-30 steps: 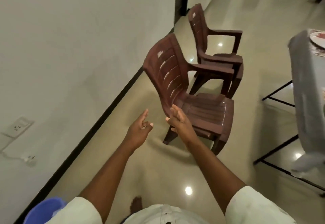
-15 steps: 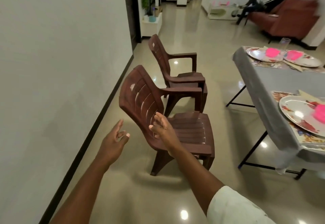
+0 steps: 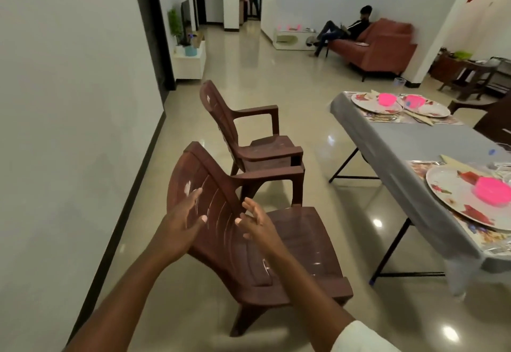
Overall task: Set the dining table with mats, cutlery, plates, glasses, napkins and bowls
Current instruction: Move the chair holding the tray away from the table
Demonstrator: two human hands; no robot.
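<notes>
From the head camera, I have both hands out in front of me with nothing in them: my left hand (image 3: pixel 181 223) has its fingers spread and loose, and my right hand (image 3: pixel 258 223) is just as relaxed, fingers straight, neither gripping anything. They hover just over the backrest of the nearer brown chair (image 3: pixel 249 230), and I cannot tell whether either fingertip is touching it. A second brown chair (image 3: pixel 249 130) stands just beyond the first, both well apart from the table (image 3: pixel 401 141), which lies to the right of the chairs under a grey cloth. On the table's near end sits a patterned plate (image 3: pixel 453 194) on a mat (image 3: pixel 470 230), with a pink bowl (image 3: pixel 492 192) on the plate, and a fork (image 3: pixel 437 163) and what looks like a napkin beyond it. At the far end are two more plates (image 3: pixel 370 102), each with a pink bowl (image 3: pixel 387 99), and a glass (image 3: pixel 399 82) past them. I judge the setting mostly laid; the blurred right edge hides the rest, so the remaining glasses and cutlery stay unconfirmed.
</notes>
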